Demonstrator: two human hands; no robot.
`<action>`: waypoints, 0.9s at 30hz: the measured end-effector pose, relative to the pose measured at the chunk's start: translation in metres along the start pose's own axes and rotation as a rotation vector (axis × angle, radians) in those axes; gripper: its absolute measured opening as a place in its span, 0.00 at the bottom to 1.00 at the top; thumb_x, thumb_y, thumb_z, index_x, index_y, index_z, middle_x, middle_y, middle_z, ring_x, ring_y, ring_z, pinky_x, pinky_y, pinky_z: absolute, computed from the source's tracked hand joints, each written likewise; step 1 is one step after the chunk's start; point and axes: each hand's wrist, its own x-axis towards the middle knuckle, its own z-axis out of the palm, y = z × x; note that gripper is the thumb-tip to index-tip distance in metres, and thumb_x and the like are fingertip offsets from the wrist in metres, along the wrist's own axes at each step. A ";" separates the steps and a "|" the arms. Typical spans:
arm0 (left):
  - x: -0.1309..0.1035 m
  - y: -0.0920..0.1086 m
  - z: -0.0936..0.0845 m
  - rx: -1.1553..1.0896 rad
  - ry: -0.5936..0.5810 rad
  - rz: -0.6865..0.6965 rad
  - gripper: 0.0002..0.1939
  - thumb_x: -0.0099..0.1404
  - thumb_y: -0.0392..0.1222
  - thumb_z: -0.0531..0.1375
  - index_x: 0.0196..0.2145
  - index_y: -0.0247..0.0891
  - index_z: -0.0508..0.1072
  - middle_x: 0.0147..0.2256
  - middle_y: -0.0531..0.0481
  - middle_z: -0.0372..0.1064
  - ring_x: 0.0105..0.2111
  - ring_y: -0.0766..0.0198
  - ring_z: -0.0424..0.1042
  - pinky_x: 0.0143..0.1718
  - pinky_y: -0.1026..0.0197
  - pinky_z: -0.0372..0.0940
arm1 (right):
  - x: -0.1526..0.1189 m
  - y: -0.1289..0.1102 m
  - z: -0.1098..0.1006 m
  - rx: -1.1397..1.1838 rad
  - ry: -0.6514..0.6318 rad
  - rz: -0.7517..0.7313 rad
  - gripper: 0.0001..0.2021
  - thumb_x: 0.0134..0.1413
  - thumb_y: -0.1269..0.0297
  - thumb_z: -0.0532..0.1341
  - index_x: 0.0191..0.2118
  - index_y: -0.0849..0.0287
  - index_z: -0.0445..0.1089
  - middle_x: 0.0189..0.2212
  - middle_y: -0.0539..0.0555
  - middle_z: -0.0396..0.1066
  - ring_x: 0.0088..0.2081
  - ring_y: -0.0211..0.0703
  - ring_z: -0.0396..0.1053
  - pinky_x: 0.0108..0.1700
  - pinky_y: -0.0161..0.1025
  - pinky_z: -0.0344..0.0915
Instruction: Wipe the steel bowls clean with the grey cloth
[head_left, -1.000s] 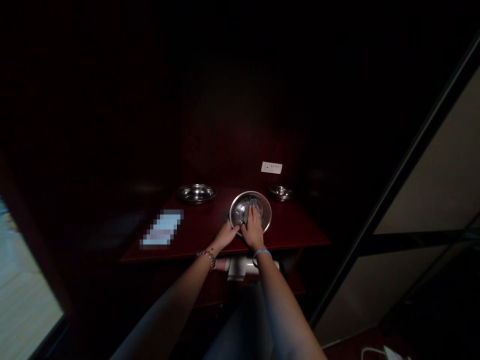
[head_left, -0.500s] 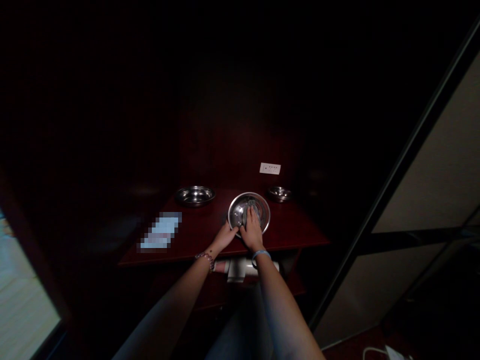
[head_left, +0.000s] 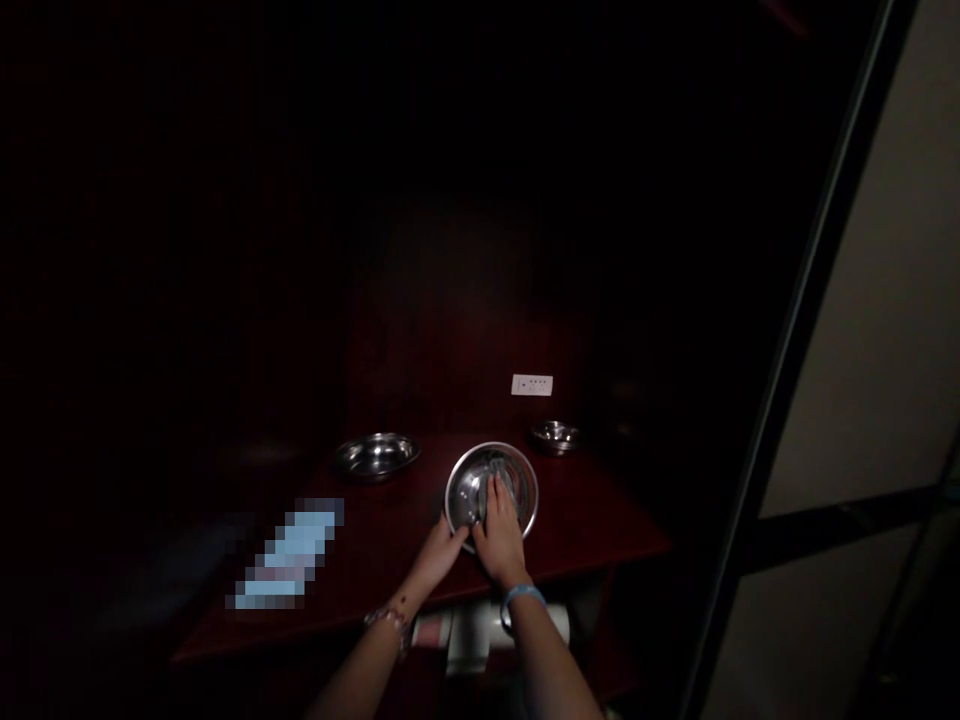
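A shiny steel bowl (head_left: 459, 492) is tilted toward me over the dark red desk. My left hand (head_left: 437, 556) grips its near left rim, thumb on the inside and fingers behind. Inside the bowl, my right hand (head_left: 500, 540) presses a greyish cloth (head_left: 494, 468) against the metal with its fingers stretched out over it. Part of the cloth is hidden under those fingers. The bowl's underside is out of sight, so I cannot tell whether it touches the desk.
A wider steel bowl (head_left: 379, 456) stands at the back left of the desk (head_left: 592, 520), a smaller steel bowl (head_left: 556, 437) at the back right. A blurred-out pale item (head_left: 292, 555) lies on the left. Below the desktop is a white roll-like object (head_left: 556, 622). A white socket panel (head_left: 532, 385) is on the wall.
The whole scene sits lower in view as the camera has tipped up. Both hands keep their hold, and the cloth stays inside the bowl.
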 end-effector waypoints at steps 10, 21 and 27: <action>0.003 -0.015 -0.005 0.050 0.036 -0.007 0.30 0.55 0.44 0.59 0.56 0.38 0.69 0.52 0.40 0.73 0.55 0.48 0.70 0.62 0.49 0.57 | 0.001 -0.003 0.003 0.045 0.008 0.007 0.40 0.55 0.69 0.55 0.72 0.59 0.40 0.71 0.57 0.41 0.71 0.55 0.42 0.69 0.56 0.50; -0.012 0.001 0.002 -0.035 0.078 0.007 0.27 0.58 0.37 0.60 0.57 0.36 0.68 0.54 0.44 0.72 0.58 0.51 0.67 0.63 0.53 0.56 | -0.006 -0.013 -0.005 -0.009 0.001 0.066 0.36 0.62 0.61 0.52 0.72 0.61 0.38 0.73 0.58 0.28 0.72 0.63 0.31 0.69 0.64 0.36; -0.020 0.004 0.002 -0.005 0.071 0.029 0.27 0.60 0.36 0.58 0.58 0.35 0.66 0.53 0.42 0.73 0.56 0.54 0.70 0.61 0.54 0.60 | -0.007 -0.014 -0.010 -0.114 -0.031 0.058 0.35 0.63 0.60 0.51 0.71 0.61 0.39 0.72 0.61 0.31 0.71 0.61 0.38 0.67 0.61 0.44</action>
